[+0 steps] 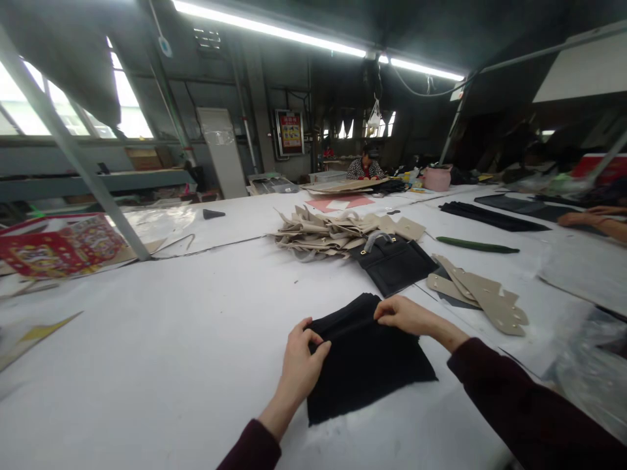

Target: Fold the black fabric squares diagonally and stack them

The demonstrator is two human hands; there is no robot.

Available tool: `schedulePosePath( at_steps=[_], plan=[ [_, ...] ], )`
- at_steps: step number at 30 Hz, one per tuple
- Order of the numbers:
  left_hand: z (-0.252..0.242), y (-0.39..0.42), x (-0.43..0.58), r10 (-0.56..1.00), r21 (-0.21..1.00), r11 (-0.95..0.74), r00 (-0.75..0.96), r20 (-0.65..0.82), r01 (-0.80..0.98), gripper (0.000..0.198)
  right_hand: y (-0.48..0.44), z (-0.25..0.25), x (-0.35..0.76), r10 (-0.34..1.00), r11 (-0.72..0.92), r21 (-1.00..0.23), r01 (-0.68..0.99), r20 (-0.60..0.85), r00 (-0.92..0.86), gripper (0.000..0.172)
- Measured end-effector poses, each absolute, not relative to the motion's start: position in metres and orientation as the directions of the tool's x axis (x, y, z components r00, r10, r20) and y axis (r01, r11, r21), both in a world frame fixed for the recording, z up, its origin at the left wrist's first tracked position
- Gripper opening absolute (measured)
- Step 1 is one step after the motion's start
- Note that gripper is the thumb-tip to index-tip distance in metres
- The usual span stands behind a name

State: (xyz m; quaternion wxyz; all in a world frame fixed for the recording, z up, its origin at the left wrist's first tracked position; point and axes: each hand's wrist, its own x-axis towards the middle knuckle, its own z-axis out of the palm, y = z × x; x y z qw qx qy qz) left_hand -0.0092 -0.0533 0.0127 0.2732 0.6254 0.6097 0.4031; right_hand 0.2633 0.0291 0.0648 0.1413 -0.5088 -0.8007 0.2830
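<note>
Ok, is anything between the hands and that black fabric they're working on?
Nothing visible stands in the way: the left hand and right hand are both on the black fabric, holding a fold near its far edge. A black handbag lies beyond the fabric, past the hands.

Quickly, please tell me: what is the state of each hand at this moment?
Left hand: closed, pinching the black fabric.
Right hand: closed, pinching the black fabric's upper edge.
</note>
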Motion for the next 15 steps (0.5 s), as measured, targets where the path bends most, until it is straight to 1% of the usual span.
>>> schedulePosePath(
  at_steps=[4,8,10,12,14,15],
  plan=[
    [-0.001,-0.019,-0.001,0.965,0.738,-0.096,-0.118,0.232,0.668,0.011,0.075,0.039,0.256,0.937,0.329,-0.499,0.802,0.071,-0.341,0.017],
    [-0.009,-0.007,0.001,0.961,0.731,-0.082,-0.14,0.238,0.678,0.013,0.084,0.005,0.24,0.945,0.312,-0.413,0.856,0.23,-0.233,0.018],
    [-0.008,-0.01,-0.004,0.961,0.75,-0.092,-0.14,0.24,0.655,0.02,0.078,-0.004,0.236,0.936,0.297,-0.395,0.869,0.3,-0.183,0.021],
    [-0.003,-0.024,-0.016,0.962,0.769,-0.115,-0.123,0.245,0.628,0.03,0.07,-0.006,0.236,0.922,0.286,-0.399,0.871,0.364,-0.136,0.029],
    [0.006,-0.048,-0.037,0.962,0.77,-0.152,-0.085,0.259,0.62,0.035,0.059,-0.006,0.241,0.889,0.308,-0.416,0.856,0.445,-0.104,0.035],
    [0.011,-0.064,-0.05,0.963,0.76,-0.163,-0.065,0.26,0.629,0.035,0.054,-0.007,0.246,0.844,0.352,-0.418,0.838,0.528,-0.091,0.035]
  ],
)
